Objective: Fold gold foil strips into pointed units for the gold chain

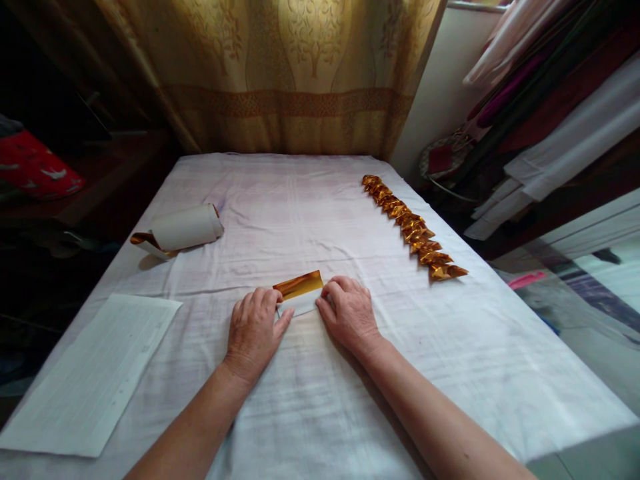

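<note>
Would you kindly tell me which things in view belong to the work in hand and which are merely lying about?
Likely part of the work:
- gold-and-white strip, held by left hand and right hand
- white-backed gold roll
- folded gold pieces

Apparently just lying about:
- pale sheet
- red patterned item
- hanging clothes

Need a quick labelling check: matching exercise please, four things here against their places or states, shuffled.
Things
1. Gold-and-white strip
2. White roll
3. Folded gold pieces
4. White paper sheet

Places or states
A. In a row on the right
B. Flat at the near left
C. At the fingers of the left hand and right hand
D. Coiled, loose end out

Pairs: 1-C, 2-D, 3-A, 4-B
</note>
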Demonstrator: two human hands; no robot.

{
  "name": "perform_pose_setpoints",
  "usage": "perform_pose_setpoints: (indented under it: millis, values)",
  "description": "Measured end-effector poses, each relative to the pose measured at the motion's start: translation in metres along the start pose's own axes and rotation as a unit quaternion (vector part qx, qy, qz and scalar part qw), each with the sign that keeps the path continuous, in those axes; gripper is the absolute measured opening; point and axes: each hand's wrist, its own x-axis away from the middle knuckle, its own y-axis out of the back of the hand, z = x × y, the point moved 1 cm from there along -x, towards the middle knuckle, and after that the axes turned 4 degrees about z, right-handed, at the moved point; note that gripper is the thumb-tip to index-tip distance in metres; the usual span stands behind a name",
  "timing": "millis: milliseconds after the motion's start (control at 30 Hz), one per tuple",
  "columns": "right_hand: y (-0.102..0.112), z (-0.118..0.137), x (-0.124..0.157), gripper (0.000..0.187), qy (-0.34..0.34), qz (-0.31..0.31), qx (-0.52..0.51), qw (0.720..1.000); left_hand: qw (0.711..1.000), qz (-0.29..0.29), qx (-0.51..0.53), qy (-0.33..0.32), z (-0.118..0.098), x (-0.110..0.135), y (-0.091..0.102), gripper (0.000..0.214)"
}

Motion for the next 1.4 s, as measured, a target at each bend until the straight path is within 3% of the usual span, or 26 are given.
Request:
perform_pose_setpoints:
  millis: [200,433,533,933,1067,1267,1400]
  values:
    - [0.001,-0.012,0.001,0.008,0.008,-0.011,-0.020,1.000,1.000,-0.001,-0.020,-0.018,-0.005,-0.001,0.004,0.005]
    - [0.000,-0.009,0.001,0.006,0.003,-0.013,-0.007,1.000,0.998,0.017,-0.032,-0.049,-0.037,-0.015,-0.003,0.019]
    - [0.000,-0.009,0.001,0.006,0.007,-0.016,-0.007,1.000,0.999,0.016,-0.017,-0.043,-0.041,-0.019,-0.007,0.018]
    - [0.001,-0.010,0.001,0.008,0.012,-0.018,-0.024,0.999,1.000,0.009,-0.010,-0.007,0.012,0.009,0.013,0.008]
    - [0.002,-0.011,0.001,0.009,0.017,-0.022,-0.025,0.999,1.000,-0.004,-0.005,-0.023,0.011,0.008,0.012,0.003]
    - [-0.001,-0.014,0.001,0.017,0.019,-0.023,-0.033,0.999,1.000,-0.011,0.000,-0.028,0.004,0.001,0.006,0.035]
    - [-0.002,-0.018,0.000,0.032,0.026,-0.021,-0.058,0.998,1.000,-0.008,0.017,-0.015,0.005,-0.001,0.003,0.026]
